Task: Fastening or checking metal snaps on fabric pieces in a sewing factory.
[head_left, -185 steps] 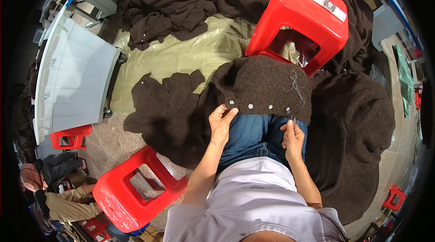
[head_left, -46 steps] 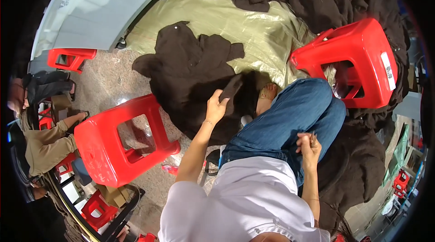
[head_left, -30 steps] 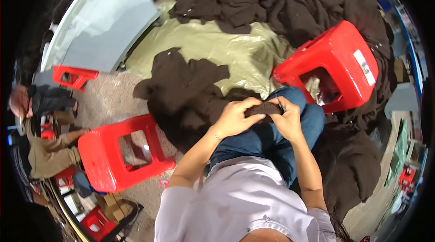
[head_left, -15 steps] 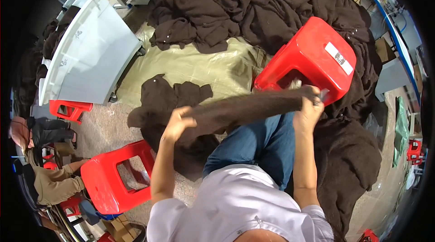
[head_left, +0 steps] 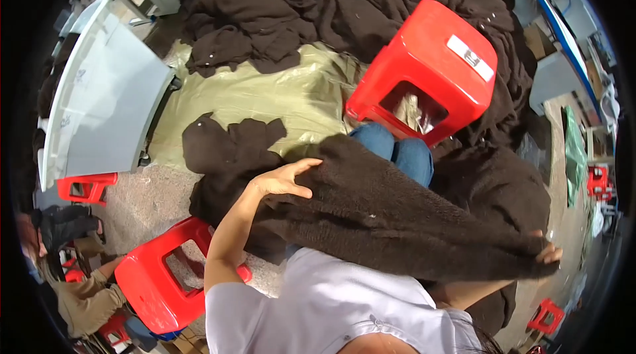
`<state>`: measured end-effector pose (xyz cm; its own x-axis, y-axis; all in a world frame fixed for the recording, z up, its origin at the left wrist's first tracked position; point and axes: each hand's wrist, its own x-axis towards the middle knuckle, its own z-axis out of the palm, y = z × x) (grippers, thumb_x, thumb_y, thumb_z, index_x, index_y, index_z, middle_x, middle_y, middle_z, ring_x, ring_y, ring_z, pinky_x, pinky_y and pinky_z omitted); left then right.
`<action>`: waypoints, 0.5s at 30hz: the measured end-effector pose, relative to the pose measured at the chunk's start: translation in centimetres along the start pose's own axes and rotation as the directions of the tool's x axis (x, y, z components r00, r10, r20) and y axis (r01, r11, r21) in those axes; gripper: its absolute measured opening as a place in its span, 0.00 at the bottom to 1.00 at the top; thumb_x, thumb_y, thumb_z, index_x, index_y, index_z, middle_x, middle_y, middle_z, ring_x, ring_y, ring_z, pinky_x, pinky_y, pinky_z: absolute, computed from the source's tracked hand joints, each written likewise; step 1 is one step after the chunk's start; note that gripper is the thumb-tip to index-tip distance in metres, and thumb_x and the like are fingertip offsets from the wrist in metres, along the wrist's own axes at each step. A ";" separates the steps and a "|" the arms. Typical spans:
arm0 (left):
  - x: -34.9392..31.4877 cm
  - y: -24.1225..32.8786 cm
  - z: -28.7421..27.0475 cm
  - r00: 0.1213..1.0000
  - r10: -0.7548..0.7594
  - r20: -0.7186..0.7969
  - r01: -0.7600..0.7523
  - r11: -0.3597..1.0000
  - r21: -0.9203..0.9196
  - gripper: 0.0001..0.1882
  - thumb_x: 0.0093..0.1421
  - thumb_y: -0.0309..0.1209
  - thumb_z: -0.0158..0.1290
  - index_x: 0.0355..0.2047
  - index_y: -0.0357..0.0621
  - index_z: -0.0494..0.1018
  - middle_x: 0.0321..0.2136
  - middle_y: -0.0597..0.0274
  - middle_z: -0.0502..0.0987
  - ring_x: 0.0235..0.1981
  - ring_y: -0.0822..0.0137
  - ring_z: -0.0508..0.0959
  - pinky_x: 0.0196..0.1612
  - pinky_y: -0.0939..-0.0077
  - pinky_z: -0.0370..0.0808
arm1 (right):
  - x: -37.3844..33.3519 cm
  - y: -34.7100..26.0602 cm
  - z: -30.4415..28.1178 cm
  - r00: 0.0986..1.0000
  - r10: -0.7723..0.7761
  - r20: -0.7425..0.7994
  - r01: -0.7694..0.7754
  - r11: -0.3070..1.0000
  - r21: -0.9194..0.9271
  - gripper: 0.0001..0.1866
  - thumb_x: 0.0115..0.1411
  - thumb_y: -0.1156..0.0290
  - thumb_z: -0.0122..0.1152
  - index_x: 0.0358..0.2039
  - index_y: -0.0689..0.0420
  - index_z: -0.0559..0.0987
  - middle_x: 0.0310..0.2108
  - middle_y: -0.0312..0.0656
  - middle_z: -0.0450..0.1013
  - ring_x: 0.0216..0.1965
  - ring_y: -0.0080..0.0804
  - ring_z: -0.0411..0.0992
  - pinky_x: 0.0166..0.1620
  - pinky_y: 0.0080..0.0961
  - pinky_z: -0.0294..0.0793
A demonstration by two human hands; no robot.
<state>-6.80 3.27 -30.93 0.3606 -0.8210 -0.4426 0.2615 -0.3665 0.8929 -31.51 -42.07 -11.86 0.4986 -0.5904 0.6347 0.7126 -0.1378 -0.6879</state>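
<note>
You sat in a pale shirt (head_left: 331,307) with a dark brown knitted garment (head_left: 397,215) stretched across your lap, running from your left side over to the far right. Your left hand (head_left: 281,180) lay flat on top of the garment near its left end, its fingers (head_left: 306,167) spread apart and resting on the knit rather than gripping it. Your right hand (head_left: 548,252) was out at the right end, its fingers pinched together on the tip of the garment, with most of the hand hidden behind the cloth. Your knees in blue jeans (head_left: 397,148) showed just beyond the garment's upper edge. To your lower left stood a red plastic stool (head_left: 156,281) on the gritty floor, and beside it, at the picture's edge, another person's sleeve (head_left: 83,288) showed. Just past your left hand another dark brown piece (head_left: 225,148) lay spread partly on the floor and partly on a yellowish plastic sheet (head_left: 265,95). A second red stool (head_left: 430,69), lying tilted, sat just beyond your knees, touching the sheet. Further off, a big heap of dark brown garments (head_left: 331,2) covered the back of the sheet and ran round behind the stool. At the far left lay a grey curved panel (head_left: 106,102).
</note>
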 end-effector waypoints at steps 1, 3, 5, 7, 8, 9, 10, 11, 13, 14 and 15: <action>0.9 0.0 0.8 0.998 0.010 0.066 -0.014 0.998 0.065 0.54 0.43 0.42 0.71 0.68 0.55 0.53 0.68 0.53 0.52 0.69 0.52 0.50 0.68 0.58 0.50 | -0.7 0.1 -0.4 0.960 -0.123 -0.253 0.027 0.935 -0.354 0.15 0.66 0.60 0.48 0.24 0.53 0.68 0.22 0.31 0.61 0.23 0.22 0.60 0.33 0.22 0.68; 2.0 3.6 4.1 0.967 0.254 -0.023 -0.228 0.903 0.364 0.55 0.39 0.46 0.72 0.66 0.55 0.57 0.69 0.51 0.49 0.70 0.49 0.47 0.69 0.53 0.48 | -2.3 1.0 -2.6 0.855 -0.310 -0.415 -0.074 0.719 -0.691 0.19 0.67 0.58 0.47 0.28 0.61 0.74 0.27 0.37 0.67 0.25 0.25 0.64 0.36 0.19 0.72; 1.3 6.6 7.7 0.889 0.455 -0.053 -0.319 0.697 0.643 0.51 0.38 0.49 0.72 0.63 0.54 0.63 0.69 0.49 0.49 0.70 0.46 0.46 0.68 0.49 0.48 | -3.3 3.0 -6.5 0.882 -0.027 -0.470 -0.144 0.935 -0.324 0.17 0.66 0.64 0.46 0.32 0.66 0.75 0.29 0.37 0.68 0.32 0.22 0.66 0.39 0.15 0.67; 1.6 7.9 11.1 0.819 0.564 -0.104 -0.308 0.585 0.750 0.40 0.44 0.49 0.68 0.57 0.51 0.70 0.64 0.52 0.59 0.66 0.50 0.57 0.65 0.52 0.55 | -3.3 4.3 -4.6 0.937 0.147 -0.316 -0.163 0.986 -0.024 0.12 0.64 0.68 0.48 0.25 0.59 0.69 0.22 0.30 0.57 0.24 0.19 0.53 0.31 0.15 0.54; 2.2 7.2 12.0 0.843 0.515 -0.155 -0.262 0.646 0.717 0.37 0.46 0.47 0.67 0.56 0.49 0.70 0.59 0.53 0.65 0.60 0.53 0.63 0.61 0.55 0.61 | -2.9 4.7 -3.3 0.956 0.191 -0.222 -0.186 0.982 0.044 0.13 0.63 0.65 0.50 0.24 0.57 0.67 0.21 0.30 0.56 0.23 0.19 0.52 0.30 0.15 0.54; 3.2 5.7 12.6 0.863 0.461 -0.204 -0.214 0.701 0.680 0.34 0.49 0.44 0.66 0.55 0.48 0.71 0.53 0.54 0.71 0.55 0.56 0.70 0.56 0.58 0.66 | -2.5 5.1 -2.0 0.967 0.226 -0.121 -0.213 0.971 0.110 0.15 0.63 0.62 0.51 0.23 0.56 0.66 0.20 0.29 0.55 0.22 0.19 0.50 0.29 0.16 0.54; 4.6 3.8 12.9 0.787 0.522 -0.329 -0.283 0.779 0.560 0.28 0.51 0.39 0.65 0.52 0.44 0.72 0.36 0.57 0.76 0.37 0.59 0.77 0.43 0.66 0.73 | -2.1 5.6 -0.4 0.962 0.259 -0.084 -0.242 0.954 0.177 0.16 0.61 0.59 0.52 0.22 0.55 0.64 0.20 0.29 0.55 0.21 0.18 0.50 0.27 0.17 0.52; 4.8 4.6 12.6 0.887 0.326 -0.327 -0.154 0.877 0.455 0.27 0.51 0.34 0.65 0.50 0.41 0.72 0.29 0.57 0.76 0.28 0.60 0.76 0.36 0.71 0.74 | -1.8 6.0 0.3 0.958 0.282 -0.051 -0.261 0.933 0.248 0.18 0.60 0.56 0.53 0.22 0.54 0.63 0.19 0.29 0.54 0.20 0.18 0.49 0.25 0.18 0.51; 5.2 4.6 11.0 0.945 0.201 -0.257 -0.056 0.876 0.479 0.24 0.51 0.29 0.64 0.49 0.38 0.72 0.26 0.57 0.76 0.26 0.63 0.75 0.34 0.73 0.73 | -1.4 7.2 -0.8 0.936 0.352 0.006 -0.347 0.920 0.183 0.20 0.57 0.52 0.51 0.21 0.56 0.64 0.18 0.32 0.58 0.20 0.20 0.52 0.25 0.19 0.52; 5.8 1.6 9.4 0.975 0.163 -0.149 -0.114 0.949 0.293 0.21 0.50 0.31 0.65 0.45 0.38 0.74 0.27 0.55 0.77 0.27 0.65 0.76 0.35 0.73 0.73 | -1.0 7.9 0.2 0.908 0.413 0.068 -0.419 0.889 0.185 0.21 0.57 0.51 0.50 0.21 0.56 0.65 0.18 0.33 0.58 0.20 0.20 0.52 0.25 0.19 0.52; 5.7 2.1 7.8 0.978 0.166 -0.128 -0.087 0.878 0.471 0.17 0.49 0.28 0.62 0.39 0.37 0.77 0.29 0.54 0.78 0.29 0.63 0.77 0.36 0.72 0.74 | -0.6 8.6 1.2 0.877 0.466 0.118 -0.480 0.860 0.172 0.23 0.58 0.49 0.49 0.21 0.57 0.65 0.18 0.34 0.58 0.20 0.20 0.53 0.25 0.19 0.53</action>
<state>-11.17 -5.62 -30.98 0.5109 -0.8073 -0.2954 -0.2238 -0.4567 0.8610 -25.05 -41.93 -17.72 0.8276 -0.4881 0.2773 0.4581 0.3018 -0.8361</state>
